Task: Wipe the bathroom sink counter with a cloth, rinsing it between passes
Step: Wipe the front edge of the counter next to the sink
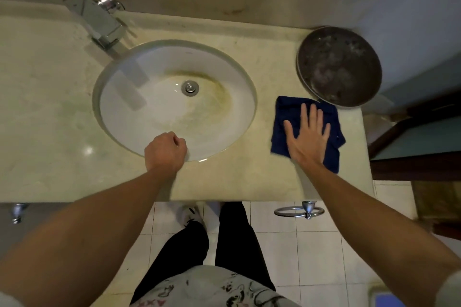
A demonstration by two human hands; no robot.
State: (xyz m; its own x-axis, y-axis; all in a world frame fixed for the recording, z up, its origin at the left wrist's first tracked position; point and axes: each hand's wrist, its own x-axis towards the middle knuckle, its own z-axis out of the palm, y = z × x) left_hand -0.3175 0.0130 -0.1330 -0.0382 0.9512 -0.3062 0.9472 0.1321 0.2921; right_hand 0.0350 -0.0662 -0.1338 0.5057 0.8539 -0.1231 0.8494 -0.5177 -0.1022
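A dark blue cloth (284, 117) lies flat on the beige stone counter (50, 107), to the right of the sink. My right hand (308, 134) presses down on the cloth with the palm flat and the fingers spread. My left hand (166, 151) is curled into a fist and rests on the near rim of the white oval sink basin (149, 117); nothing shows in it. The basin has yellowish stains around its metal drain (190, 87). A chrome faucet (99, 22) stands at the back left of the basin.
A round dark metal pan (339, 66) sits on the counter's back right corner, just beyond the cloth. A chrome towel ring (299, 210) hangs under the counter's front edge. Dark wooden furniture (411, 147) stands to the right. White floor tiles and my legs are below.
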